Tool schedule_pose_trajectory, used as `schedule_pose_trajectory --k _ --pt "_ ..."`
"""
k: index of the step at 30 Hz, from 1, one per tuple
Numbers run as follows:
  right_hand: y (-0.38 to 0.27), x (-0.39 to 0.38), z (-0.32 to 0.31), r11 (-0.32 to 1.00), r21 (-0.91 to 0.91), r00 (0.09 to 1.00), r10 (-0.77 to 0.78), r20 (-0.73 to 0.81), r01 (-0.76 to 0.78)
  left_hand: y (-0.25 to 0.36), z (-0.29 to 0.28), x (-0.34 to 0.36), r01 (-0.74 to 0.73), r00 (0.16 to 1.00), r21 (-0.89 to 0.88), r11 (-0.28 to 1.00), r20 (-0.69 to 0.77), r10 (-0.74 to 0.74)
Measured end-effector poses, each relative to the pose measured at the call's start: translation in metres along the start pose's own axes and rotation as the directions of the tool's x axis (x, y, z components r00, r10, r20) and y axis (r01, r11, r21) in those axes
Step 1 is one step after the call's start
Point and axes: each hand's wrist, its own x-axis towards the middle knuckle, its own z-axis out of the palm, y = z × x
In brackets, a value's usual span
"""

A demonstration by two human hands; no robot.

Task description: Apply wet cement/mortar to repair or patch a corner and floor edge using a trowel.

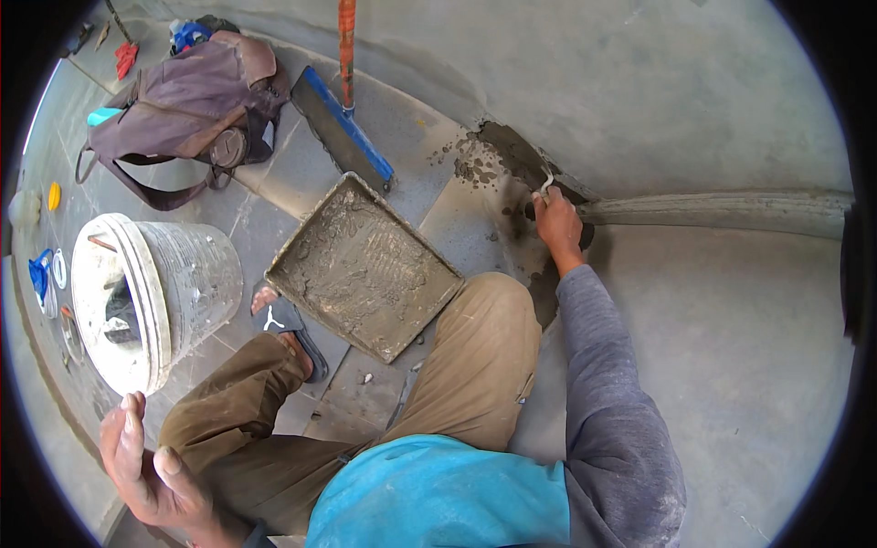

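Right grip (558,225) hides part of tool (547,180) (orange pole (347,46) cut off above).

Open gap between tray (408,227) and wall (658,110), bucket (199,279) obstacle at left

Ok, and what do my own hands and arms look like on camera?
Both the left hand and right hand are bare, without gloves. The right arm wears a long, heathered grey sleeve, dusted with pale marks lower down. Of the left sleeve, only a dark scrap shows at the lower edge.
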Motion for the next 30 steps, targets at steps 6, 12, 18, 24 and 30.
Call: schedule_pose_trajectory --k 6,12,18,24,30 --pt "-0.004 -0.001 0.016 0.988 -0.133 0.984 -0.061 0.167 0.084 0.001 0.006 -0.009 0.166 0.976 -0.063 0.984 0.153 -0.155" --pt "-0.02 0.041 0.059 0.963 -0.259 0.978 -0.012 0.209 0.067 0.011 0.005 -0.013 0.146 0.964 -0.158 0.977 0.243 -0.105" --pt "-0.033 0.04 0.046 0.989 -0.143 0.998 -0.024 0.058 0.032 0.0 0.001 -0.016 0.182 0.95 0.085 0.98 0.24 -0.197" --pt "0.026 -0.004 0.0 0.99 -0.138 1.0 0.012 -0.011 -0.013 0.032 -0.026 0.052 -0.166 0.956 0.046 0.985 0.254 0.149" --pt "0.009 0.01 -0.025 0.973 -0.209 0.992 -0.08 0.097 0.099 0.02 0.035 0.05 -0.171 0.965 -0.067 0.983 0.189 0.18"
